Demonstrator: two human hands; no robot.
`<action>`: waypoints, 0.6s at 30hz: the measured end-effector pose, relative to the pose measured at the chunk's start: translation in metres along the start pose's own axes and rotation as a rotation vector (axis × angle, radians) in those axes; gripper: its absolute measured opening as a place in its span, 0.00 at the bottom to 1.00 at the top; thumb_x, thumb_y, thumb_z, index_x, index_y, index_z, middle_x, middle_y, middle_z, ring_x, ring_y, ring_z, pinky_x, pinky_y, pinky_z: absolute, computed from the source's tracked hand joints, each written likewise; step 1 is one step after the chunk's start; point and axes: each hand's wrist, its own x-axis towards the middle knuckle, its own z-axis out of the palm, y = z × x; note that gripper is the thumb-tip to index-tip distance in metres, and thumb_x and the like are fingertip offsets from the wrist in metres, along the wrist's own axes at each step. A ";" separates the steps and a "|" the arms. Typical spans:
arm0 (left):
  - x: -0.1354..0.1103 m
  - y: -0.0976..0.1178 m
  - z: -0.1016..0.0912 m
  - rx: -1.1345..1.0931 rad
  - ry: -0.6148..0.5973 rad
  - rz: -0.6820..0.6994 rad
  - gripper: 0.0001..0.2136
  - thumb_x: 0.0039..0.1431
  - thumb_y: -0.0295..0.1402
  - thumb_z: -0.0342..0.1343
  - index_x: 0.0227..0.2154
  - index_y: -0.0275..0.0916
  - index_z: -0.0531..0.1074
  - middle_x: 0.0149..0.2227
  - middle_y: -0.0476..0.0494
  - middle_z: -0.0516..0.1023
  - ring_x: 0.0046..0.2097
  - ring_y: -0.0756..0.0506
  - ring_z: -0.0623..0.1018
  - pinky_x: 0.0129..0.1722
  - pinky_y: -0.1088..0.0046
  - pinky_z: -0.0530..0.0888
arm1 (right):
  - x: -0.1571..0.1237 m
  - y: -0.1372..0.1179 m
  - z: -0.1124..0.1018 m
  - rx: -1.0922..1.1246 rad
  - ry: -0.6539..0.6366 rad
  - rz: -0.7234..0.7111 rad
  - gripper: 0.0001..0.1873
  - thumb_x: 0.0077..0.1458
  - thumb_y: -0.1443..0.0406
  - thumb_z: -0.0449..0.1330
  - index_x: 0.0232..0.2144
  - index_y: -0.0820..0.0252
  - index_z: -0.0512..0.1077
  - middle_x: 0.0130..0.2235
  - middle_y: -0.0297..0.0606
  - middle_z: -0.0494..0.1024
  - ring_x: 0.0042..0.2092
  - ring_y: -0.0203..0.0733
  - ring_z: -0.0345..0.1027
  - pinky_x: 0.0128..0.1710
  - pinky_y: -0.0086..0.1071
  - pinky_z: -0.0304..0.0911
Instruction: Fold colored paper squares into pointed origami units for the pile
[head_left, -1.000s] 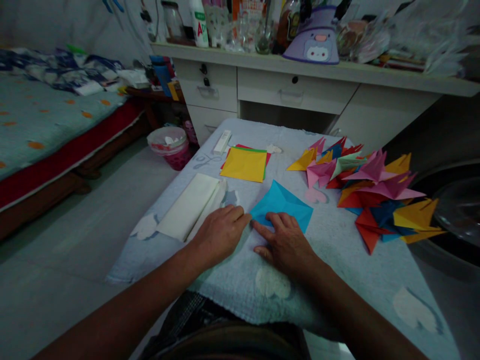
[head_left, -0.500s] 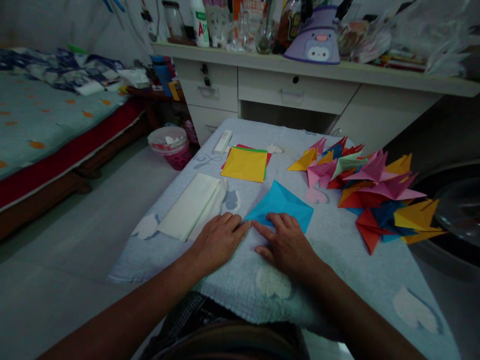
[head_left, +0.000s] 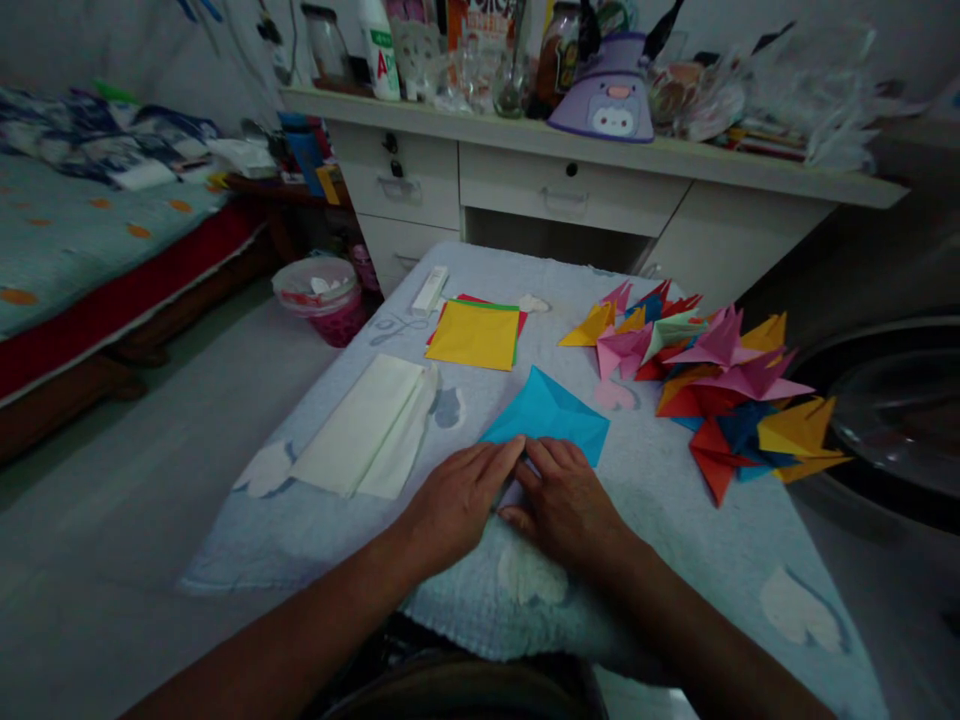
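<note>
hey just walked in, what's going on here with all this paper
A person has both hands on a creased blue sheet lying on a cloth-covered table. The left hand and right hand meet at its near edge, fingertips close together. Beyond it is a stack of square sheets, yellow on top; to the right sits a cluster of colourful folded-paper figures.

Left fingers point(head_left: 501, 466) beside right fingers point(head_left: 560, 456), forearms point(head_left: 322, 620) angled inward

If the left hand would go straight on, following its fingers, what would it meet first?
Most likely the bare right hand, whose fingertips lie beside those of the left hand; whether they touch is unclear. Past them lies bright blue folded paper.
</note>
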 end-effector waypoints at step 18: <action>0.018 0.018 -0.006 0.154 -0.161 -0.108 0.24 0.61 0.45 0.56 0.59 0.46 0.63 0.47 0.44 0.72 0.48 0.40 0.68 0.47 0.60 0.69 | -0.046 0.026 0.004 -0.112 0.000 0.046 0.32 0.62 0.48 0.51 0.60 0.64 0.64 0.62 0.48 0.66 0.62 0.53 0.58 0.62 0.52 0.50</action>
